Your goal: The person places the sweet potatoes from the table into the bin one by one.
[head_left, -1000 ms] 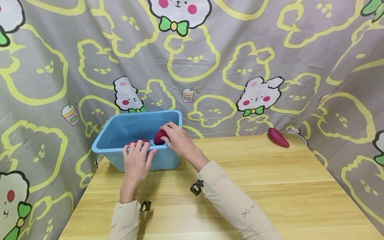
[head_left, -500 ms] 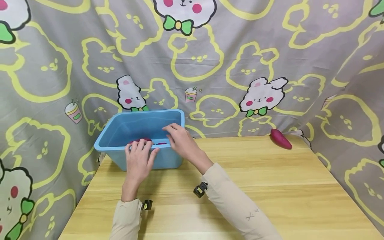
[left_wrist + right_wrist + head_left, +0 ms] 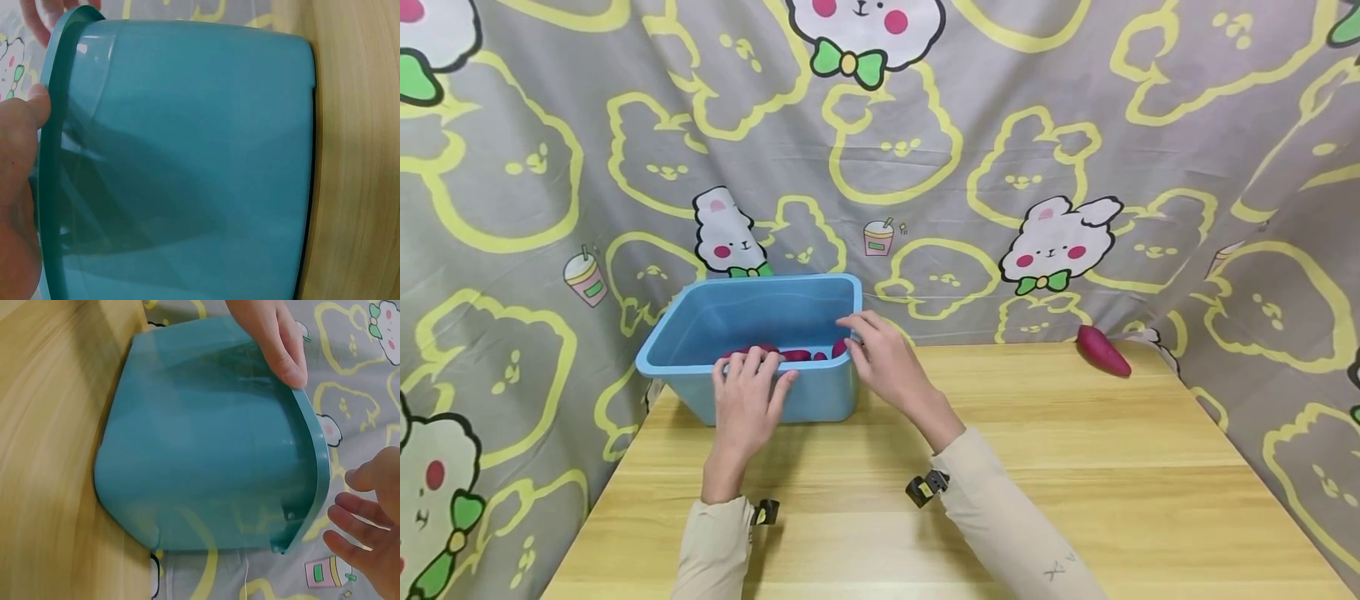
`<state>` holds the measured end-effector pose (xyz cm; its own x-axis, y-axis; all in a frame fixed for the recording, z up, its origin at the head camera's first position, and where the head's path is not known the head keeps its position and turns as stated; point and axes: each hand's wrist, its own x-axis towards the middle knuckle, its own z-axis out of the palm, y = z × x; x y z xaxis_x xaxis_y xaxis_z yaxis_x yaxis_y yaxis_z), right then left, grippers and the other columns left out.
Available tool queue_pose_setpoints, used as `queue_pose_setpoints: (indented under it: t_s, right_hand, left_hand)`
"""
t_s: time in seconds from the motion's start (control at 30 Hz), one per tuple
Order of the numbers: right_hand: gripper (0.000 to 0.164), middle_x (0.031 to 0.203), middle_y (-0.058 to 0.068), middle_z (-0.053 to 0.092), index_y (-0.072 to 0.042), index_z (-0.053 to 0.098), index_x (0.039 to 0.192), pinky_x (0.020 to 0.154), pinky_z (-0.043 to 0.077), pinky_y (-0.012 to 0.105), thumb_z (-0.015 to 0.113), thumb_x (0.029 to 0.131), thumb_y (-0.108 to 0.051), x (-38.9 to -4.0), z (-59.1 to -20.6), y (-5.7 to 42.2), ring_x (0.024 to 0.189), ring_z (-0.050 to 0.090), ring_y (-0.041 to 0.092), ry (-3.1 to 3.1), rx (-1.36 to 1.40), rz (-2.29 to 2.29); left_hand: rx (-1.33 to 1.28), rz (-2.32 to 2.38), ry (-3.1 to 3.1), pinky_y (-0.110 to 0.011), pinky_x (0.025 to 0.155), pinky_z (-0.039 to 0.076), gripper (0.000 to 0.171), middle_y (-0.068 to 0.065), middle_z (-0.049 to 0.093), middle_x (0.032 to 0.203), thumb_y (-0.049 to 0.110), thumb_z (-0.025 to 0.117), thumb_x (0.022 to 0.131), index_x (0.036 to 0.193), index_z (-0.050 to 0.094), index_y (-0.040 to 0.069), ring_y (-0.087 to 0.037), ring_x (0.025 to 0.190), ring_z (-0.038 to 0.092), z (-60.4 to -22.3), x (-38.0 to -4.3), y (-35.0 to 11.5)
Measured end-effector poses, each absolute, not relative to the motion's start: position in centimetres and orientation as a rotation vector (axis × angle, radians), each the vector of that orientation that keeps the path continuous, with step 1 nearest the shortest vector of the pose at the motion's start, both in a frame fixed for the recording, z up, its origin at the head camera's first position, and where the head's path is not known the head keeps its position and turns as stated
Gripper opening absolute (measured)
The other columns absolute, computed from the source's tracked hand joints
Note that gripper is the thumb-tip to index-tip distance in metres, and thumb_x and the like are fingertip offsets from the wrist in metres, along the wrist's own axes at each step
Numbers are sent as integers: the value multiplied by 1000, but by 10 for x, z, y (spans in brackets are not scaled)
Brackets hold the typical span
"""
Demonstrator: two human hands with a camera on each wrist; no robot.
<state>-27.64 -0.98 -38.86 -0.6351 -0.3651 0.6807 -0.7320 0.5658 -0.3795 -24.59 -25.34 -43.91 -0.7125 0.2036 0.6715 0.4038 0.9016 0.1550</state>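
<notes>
A blue plastic bin [image 3: 820, 398] stands at the table's left back. My left hand [image 3: 747, 404] grips its front rim, fingers over the edge and thumb on the outer side. Inside lie several purple sweet potatoes [image 3: 796, 356], partly hidden by the front wall and that hand. My right hand [image 3: 891, 367] is at the bin's right front corner, holding nothing; a sweet potato [image 3: 838, 347] shows beside its fingertips. In the right wrist view, the right hand [image 3: 375, 528] has its fingers loosely bent and apart, just off the bin's rim.
Another sweet potato [image 3: 1102, 351] lies at the back right of the wooden table [image 3: 1075, 467]. A grey patterned curtain [image 3: 925, 125] hangs close behind the table and along its sides.
My right hand has let go of a sweet potato inside the bin and moved right, toward the corner. The left hand stays on the rim. The head view has shifted slightly.
</notes>
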Motion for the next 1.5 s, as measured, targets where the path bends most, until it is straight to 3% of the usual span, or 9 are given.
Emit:
queue_pose_setpoints:
  t_s: [0.4, 1.5]
  right_hand:
    - [30, 126, 8, 65, -4, 67, 128, 101, 51, 35, 67, 99, -5, -271, -393, 23, 120, 63, 22, -2210, 812, 955]
    - [36, 131, 12, 63, -7, 63, 134, 93, 52, 52, 69, 99, -10, -277, -419, 118, 120, 60, 33, -2298, 612, 869]
  left_hand:
    - [-437, -395, -2363, -64, 104, 24, 34, -15, 59, 108, 40, 61, 101, 110, 66, 7, -40, 105, 48, -440, -247, -254]
    - [-436, -404, -2374, -64, 105, 23, 35, -15, 59, 109, 39, 63, 101, 113, 67, 7, -39, 106, 48, -439, -245, -252]
